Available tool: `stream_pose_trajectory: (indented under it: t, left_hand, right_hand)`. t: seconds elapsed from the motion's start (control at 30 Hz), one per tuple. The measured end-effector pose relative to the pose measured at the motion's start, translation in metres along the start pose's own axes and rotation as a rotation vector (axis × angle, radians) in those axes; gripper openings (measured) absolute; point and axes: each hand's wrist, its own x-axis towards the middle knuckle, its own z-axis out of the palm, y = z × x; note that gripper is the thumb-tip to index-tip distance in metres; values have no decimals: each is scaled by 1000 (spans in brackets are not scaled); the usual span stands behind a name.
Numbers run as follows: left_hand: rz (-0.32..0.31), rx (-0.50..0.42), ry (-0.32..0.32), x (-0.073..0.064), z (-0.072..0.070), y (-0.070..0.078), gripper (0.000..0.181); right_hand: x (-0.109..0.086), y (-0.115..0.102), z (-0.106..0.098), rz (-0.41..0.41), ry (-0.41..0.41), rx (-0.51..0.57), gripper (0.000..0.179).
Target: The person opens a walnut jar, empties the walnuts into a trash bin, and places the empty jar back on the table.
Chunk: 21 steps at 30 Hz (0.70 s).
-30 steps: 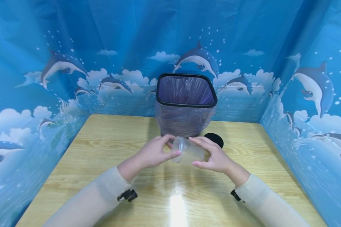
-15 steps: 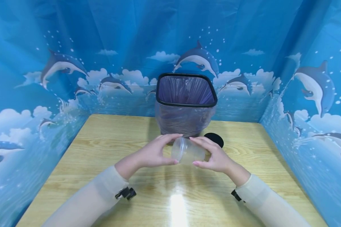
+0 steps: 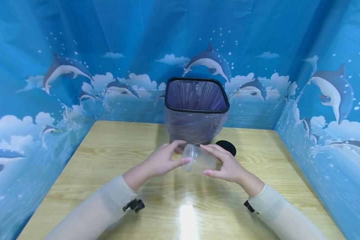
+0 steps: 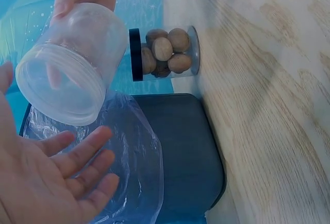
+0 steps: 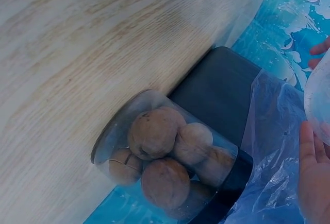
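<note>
- An empty clear plastic jar (image 3: 198,162) is being held on its side above the wooden table (image 3: 108,160), between the two hands, its open threaded mouth turned toward the left hand.
- The jar's body is being gripped by the right hand (image 3: 228,165), with fingers curled over the top and the thumb underneath.
- The jar's mouth is being approached by the left hand (image 3: 162,161); its fingertips are being kept at the rim, and in the left wrist view the fingers (image 4: 77,154) are seen spread and relaxed, holding nothing.
- Farther back, a second jar with a black lid (image 3: 226,147), filled with walnuts (image 4: 167,51), is being left standing on the table just beside the bin.
- A black bin lined with a clear bag (image 3: 196,111) is being kept at the table's far edge, before the dolphin-printed backdrop (image 3: 210,63).
</note>
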Motion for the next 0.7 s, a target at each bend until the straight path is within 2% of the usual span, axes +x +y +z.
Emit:
stream_pose_trajectory:
  t: [0.1,0.23,0.7]
  left_hand:
    - [-43,6,-25,0,0,2,71]
    - [-57,22,-33,0,0,4,71]
    - [14,38,-33,0,1,0,79]
  right_hand:
    - [0,-1,0,1,-4,2,82]
    - [1,-3,0,10,-6,1,82]
    - [-1,-3,-1,9,-9,-1,82]
